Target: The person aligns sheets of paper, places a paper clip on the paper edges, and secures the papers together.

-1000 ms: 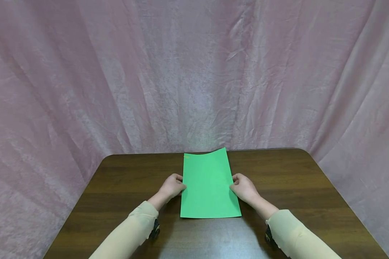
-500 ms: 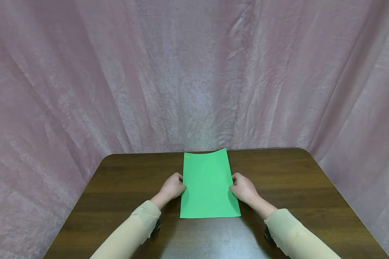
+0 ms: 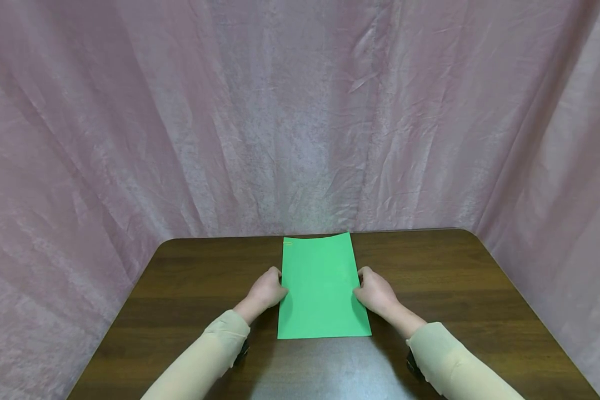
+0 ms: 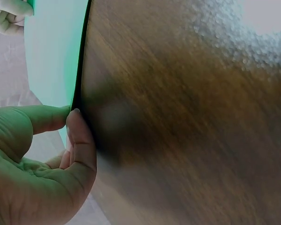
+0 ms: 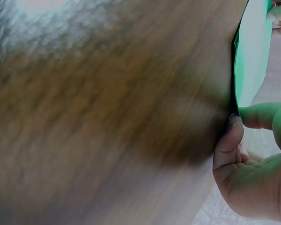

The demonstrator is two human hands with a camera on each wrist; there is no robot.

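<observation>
A green sheet of paper (image 3: 320,289) is held by both hands over the middle of the table, its far edge bowed and the far right corner slightly raised. A small yellow mark (image 3: 287,243), perhaps a paper clip, shows at its far left corner. My left hand (image 3: 266,289) pinches the left edge between thumb and fingers; the left wrist view shows the hand (image 4: 47,159) gripping the paper's edge (image 4: 56,61). Across from it, my right hand (image 3: 377,290) pinches the right edge, and the right wrist view shows those fingers (image 5: 232,140) on it. The sheet's underside looks dark.
A brown wooden table (image 3: 200,289) with rounded far corners lies beneath. Pink velvety curtains (image 3: 300,122) hang right behind its far edge and along both sides. Light reflects off the tabletop near the front.
The paper's far right corner has sunk slightly and its far edge bows less. Both hands keep their grip and have hardly moved.
</observation>
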